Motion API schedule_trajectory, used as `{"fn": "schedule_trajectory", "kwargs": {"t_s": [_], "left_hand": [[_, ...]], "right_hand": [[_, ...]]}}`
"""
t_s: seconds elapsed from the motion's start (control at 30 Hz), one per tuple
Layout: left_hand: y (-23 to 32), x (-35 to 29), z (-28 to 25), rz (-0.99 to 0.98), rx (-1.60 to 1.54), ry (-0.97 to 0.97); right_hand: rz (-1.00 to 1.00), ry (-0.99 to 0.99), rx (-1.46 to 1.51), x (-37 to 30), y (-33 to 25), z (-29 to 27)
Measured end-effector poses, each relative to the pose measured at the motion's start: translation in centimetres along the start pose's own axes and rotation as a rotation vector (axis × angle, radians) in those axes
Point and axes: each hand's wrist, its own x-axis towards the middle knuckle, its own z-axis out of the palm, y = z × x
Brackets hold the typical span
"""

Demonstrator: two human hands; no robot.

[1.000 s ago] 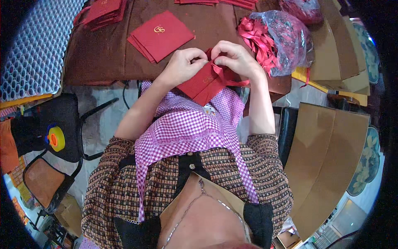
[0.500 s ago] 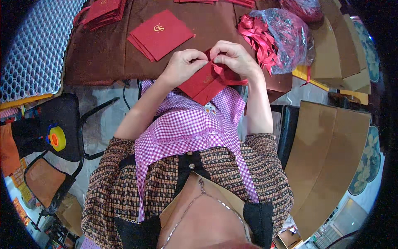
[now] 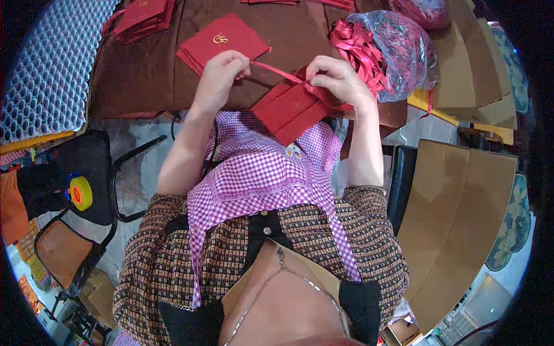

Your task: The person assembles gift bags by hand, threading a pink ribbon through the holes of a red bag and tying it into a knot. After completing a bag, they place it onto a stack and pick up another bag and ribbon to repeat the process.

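Over brown tablecloth point(image 3: 144, 78), left hand point(image 3: 220, 78) is pinching narrow red ribbon point(image 3: 276, 71), right hand point(image 3: 341, 83) clamping it at flat red pouch point(image 3: 288, 112). Yanking's risking creases tbh.

Head-worn fisheye view, downward over table point(image 3: 135, 83)

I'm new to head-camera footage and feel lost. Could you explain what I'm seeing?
No machine here, just a person's bare hands. The view comes from a wide fisheye camera worn on the head, looking down, so straight edges bend. On the brown tablecloth lie stacks of red pouches, and a pile of red ribbons beside a clear plastic bag. The left hand holds a red ribbon strip stretched toward the right hand, which holds a single pouch near its upper edge.
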Motion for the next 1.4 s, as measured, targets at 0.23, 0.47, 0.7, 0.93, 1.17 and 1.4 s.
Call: {"fn": "schedule_trajectory", "kwargs": {"t_s": [0.23,0.47,0.7,0.93,1.17,1.4], "left_hand": [[0.1,0.1,1.1,0.200,0.467,0.396],[-1.2,-2.7,3.2,0.425,0.942,-0.135],[-0.9,-3.6,4.6,0.519,1.018,-0.065],[0.1,-3.8,6.1,0.561,0.997,-0.072],[-1.0,-3.4,5.4,0.334,0.970,-0.166],[-2.1,-3.0,4.0,0.163,0.742,-0.032]], "right_hand": [[0.235,0.066,0.129,0.7,1.1,0.2],[0.170,0.116,0.038,1.0,1.7,1.4],[0.039,0.460,-0.211,1.0,0.7,2.8],[0.339,0.022,-0.393,3.4,-0.2,2.5],[0.079,0.298,-0.342,5.0,0.1,4.2],[0.134,0.693,-0.372,0.8,0.1,2.2]]}}
